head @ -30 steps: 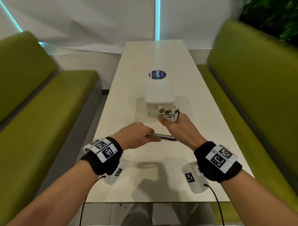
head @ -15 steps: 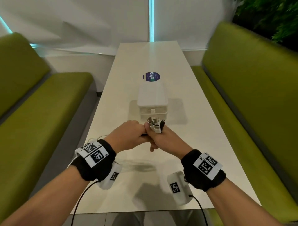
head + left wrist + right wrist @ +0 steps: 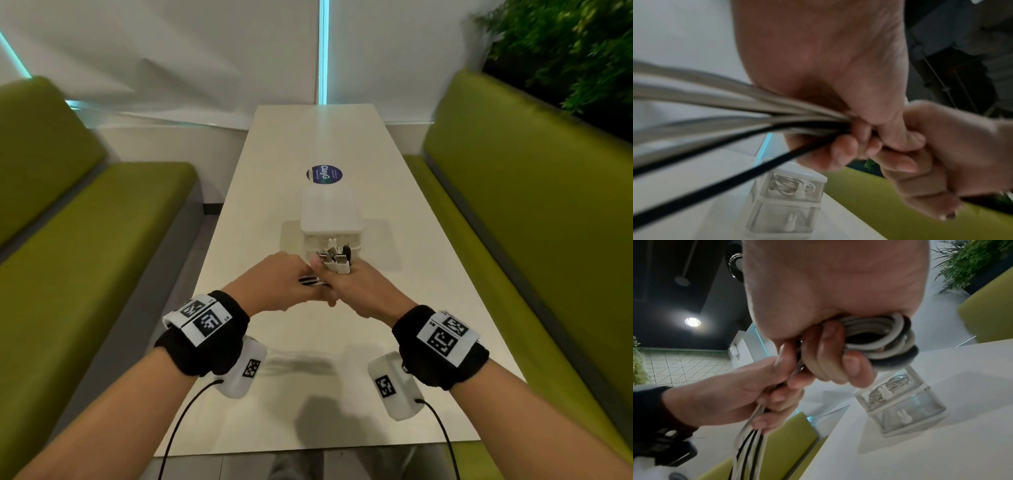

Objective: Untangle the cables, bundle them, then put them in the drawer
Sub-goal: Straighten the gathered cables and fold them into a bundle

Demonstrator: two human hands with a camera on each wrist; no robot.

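Note:
Both hands meet above the white table (image 3: 260,219), just in front of a small clear drawer box (image 3: 330,214). My right hand (image 3: 356,287) grips a bundle of white and black cables (image 3: 879,337), coiled round its fingers, with the plug ends (image 3: 335,258) sticking up out of the fist. My left hand (image 3: 277,281) grips the loose strands of the same cables (image 3: 735,113), which run taut from the right fist back toward the left wrist. The drawer box (image 3: 900,405) has two drawers with rabbit-shaped knobs, both closed; the upper one holds a cable.
Green padded benches (image 3: 513,222) line both long sides of the table. A round dark sticker (image 3: 324,174) lies on the tabletop beyond the box. Plants (image 3: 565,51) stand at the far right behind the bench.
The hands have come together: the left hand has closed in on the right fist, and both have shifted a little left, nearer the drawer box front.

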